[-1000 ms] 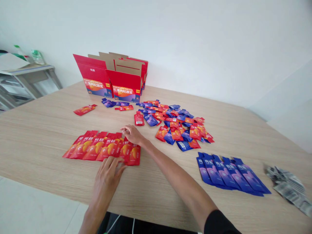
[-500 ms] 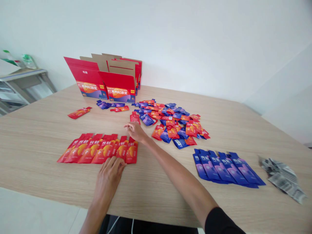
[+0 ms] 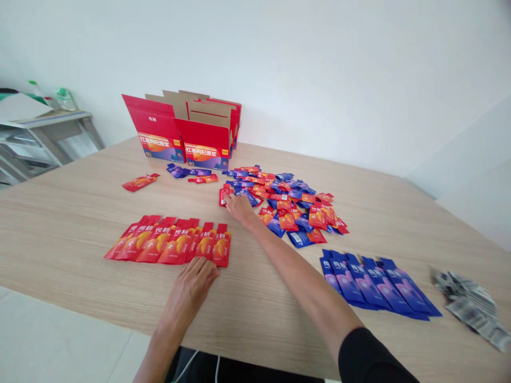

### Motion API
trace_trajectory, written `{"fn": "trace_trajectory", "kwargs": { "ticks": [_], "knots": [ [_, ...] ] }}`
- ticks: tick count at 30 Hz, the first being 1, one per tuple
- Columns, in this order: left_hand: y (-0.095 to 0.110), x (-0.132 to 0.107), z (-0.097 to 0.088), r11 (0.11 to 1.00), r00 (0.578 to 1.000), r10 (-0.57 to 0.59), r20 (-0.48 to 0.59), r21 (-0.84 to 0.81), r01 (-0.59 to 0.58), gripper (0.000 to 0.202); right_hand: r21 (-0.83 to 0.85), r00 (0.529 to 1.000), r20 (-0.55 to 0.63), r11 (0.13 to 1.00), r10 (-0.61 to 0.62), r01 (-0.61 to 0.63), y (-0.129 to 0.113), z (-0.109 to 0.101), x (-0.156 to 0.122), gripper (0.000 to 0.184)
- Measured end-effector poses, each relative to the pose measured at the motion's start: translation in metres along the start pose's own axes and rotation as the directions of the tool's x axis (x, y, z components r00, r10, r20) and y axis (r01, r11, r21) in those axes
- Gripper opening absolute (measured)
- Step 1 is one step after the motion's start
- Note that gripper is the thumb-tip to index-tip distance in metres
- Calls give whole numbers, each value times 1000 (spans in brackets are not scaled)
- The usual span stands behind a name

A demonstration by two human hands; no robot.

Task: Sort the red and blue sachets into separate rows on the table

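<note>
A row of red sachets [image 3: 171,244] lies overlapped on the wooden table [image 3: 59,223]. My left hand [image 3: 191,290] rests flat just below the row's right end, fingers stretched out and touching its lower edge. My right hand [image 3: 239,206] reaches forward to a single red sachet [image 3: 224,195] at the near left edge of a mixed heap of red and blue sachets [image 3: 291,205]. Its fingertips touch that sachet; whether they grip it I cannot tell. A row of blue sachets [image 3: 379,287] lies at the right.
Two open red cartons [image 3: 187,135] stand at the table's far side. A lone red sachet [image 3: 139,182] and a few loose ones [image 3: 191,173] lie before them. Silver foil packets [image 3: 471,306] sit at the right edge. A grey shelf [image 3: 43,138] stands at far left.
My right hand has left the right end of the red row and moved forward to the red sachet by the heap. My left hand has stayed below the row.
</note>
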State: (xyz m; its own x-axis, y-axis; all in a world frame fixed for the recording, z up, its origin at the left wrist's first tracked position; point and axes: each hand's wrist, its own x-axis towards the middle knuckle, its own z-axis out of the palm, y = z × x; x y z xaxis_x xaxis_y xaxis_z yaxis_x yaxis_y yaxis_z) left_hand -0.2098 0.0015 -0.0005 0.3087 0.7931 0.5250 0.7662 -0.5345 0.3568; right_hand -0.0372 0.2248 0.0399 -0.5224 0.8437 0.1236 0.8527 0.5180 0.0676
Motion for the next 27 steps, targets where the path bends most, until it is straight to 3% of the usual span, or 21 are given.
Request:
{"fn": "trace_trajectory", "kwargs": {
  "ticks": [4,8,10,12,14,16,18,20,22,27],
  "knots": [
    [3,2,-3,995,1000,-27,11,-93,28,29,13,986,-162,999,39,-37,2,-11,-4,28],
    [9,3,-8,934,985,-171,16,-316,167,29,338,898,-324,923,299,-185,8,-27,-22,19],
    [14,4,-9,858,959,-280,51,-435,274,34,573,845,-332,802,419,-172,8,-30,-35,13],
    [20,6,-7,727,905,-410,115,-558,400,43,798,821,-293,598,491,-73,3,-31,-52,12],
    [26,10,-4,533,836,-520,174,-699,477,55,949,839,-203,312,504,42,-8,-29,-71,16],
    [32,16,-1,312,781,-579,237,-820,480,68,994,878,-105,32,467,102,-25,-27,-92,20],
    [37,24,1,134,751,-594,289,-885,446,79,981,905,-39,-158,423,116,-44,-26,-114,25],
    [41,31,2,54,731,-612,302,-906,420,81,959,924,15,-267,381,95,-62,-25,-133,26],
    [46,37,1,61,712,-648,270,-914,402,76,944,946,77,-327,315,32,-76,-22,-148,25],
    [56,43,-1,96,662,-714,228,-905,415,68,934,975,178,-334,134,-124,-89,-18,-163,25]
  ]
}}
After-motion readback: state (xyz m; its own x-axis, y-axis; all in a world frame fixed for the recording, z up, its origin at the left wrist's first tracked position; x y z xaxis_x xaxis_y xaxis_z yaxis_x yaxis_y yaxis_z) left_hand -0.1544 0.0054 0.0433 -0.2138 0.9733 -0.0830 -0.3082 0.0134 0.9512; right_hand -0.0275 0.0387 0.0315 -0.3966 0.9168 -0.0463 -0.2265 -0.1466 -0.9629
